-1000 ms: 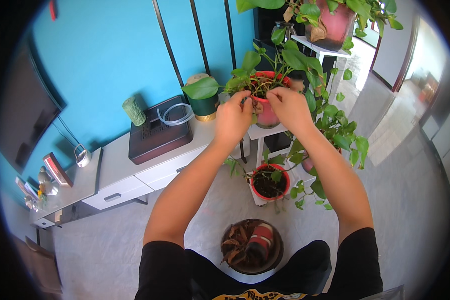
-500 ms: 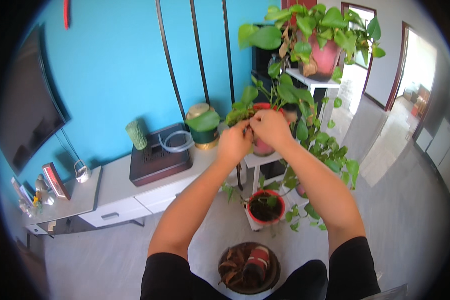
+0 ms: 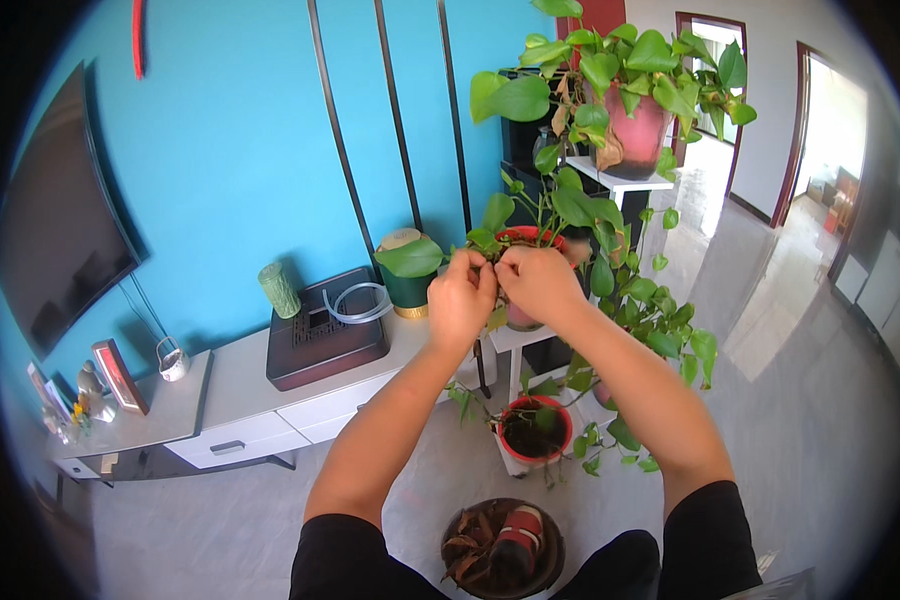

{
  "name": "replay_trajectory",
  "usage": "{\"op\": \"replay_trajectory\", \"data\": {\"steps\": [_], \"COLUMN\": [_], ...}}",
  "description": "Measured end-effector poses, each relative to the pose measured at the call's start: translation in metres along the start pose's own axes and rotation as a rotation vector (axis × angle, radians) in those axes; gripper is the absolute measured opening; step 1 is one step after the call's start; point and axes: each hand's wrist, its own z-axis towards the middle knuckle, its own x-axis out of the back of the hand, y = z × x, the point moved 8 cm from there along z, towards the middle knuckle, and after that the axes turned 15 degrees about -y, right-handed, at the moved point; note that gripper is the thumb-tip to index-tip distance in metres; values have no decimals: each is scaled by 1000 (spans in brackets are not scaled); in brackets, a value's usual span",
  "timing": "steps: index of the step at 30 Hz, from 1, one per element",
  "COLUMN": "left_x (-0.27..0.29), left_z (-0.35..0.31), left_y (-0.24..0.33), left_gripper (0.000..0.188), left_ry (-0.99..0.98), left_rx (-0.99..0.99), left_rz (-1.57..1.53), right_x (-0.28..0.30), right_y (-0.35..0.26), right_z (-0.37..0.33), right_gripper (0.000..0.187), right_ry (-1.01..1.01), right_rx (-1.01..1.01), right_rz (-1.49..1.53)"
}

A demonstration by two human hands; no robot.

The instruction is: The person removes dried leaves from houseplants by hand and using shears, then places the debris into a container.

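Observation:
My left hand (image 3: 460, 300) and my right hand (image 3: 535, 283) are raised side by side, fingertips pinched together on a stem or leaf of the trailing green plant in the red pot (image 3: 526, 240) on the middle shelf of a white plant stand (image 3: 515, 338). What exactly sits between the fingers is too small to make out. A big green leaf (image 3: 410, 258) sticks out to the left of my left hand. On the stand's top shelf a second leafy plant grows in a pink pot (image 3: 633, 135). Below my arms a small red pot (image 3: 533, 432) stands on the lowest level.
A round basin (image 3: 502, 548) with dry leaves and a red item lies on the floor by my legs. A low white cabinet (image 3: 240, 390) along the blue wall carries a dark brown box (image 3: 320, 340), a green jar (image 3: 407, 285) and small ornaments. A dark screen (image 3: 60, 230) hangs left. A doorway (image 3: 820, 150) opens right.
The view has tilted upward, so the top pink pot now shows fully. Both hands stay together at the middle plant, drawn a little closer and lower in the picture.

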Motion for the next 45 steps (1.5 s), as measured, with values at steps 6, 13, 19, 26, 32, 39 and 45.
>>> {"op": "replay_trajectory", "data": {"steps": [6, 13, 19, 26, 32, 39, 45], "left_x": [-7, -9, -8, -27, -90, -151, -141], "left_z": [10, 12, 7, 11, 66, 102, 108], "left_y": [-1, -16, -3, 52, 62, 14, 14], "left_gripper": [24, 27, 38, 38, 20, 11, 12], "left_ry": [-68, -95, -159, -177, -356, -629, -509], "left_rx": [-101, -62, -7, -366, -344, -47, -19], "left_rz": [173, 222, 185, 1, 326, 646, 414], "right_x": [0, 0, 12, 62, 72, 68, 61], "right_y": [-5, -36, -21, 107, 116, 116, 108], "right_z": [-7, -38, -78, -52, -24, -42, -39], "right_gripper": [20, 14, 8, 13, 14, 13, 12], "right_ry": [0, -22, 96, 226, 289, 300, 252], "right_rx": [57, 270, 268, -195, -203, -144, 34], "right_rz": [112, 237, 267, 222, 91, 141, 14]}}
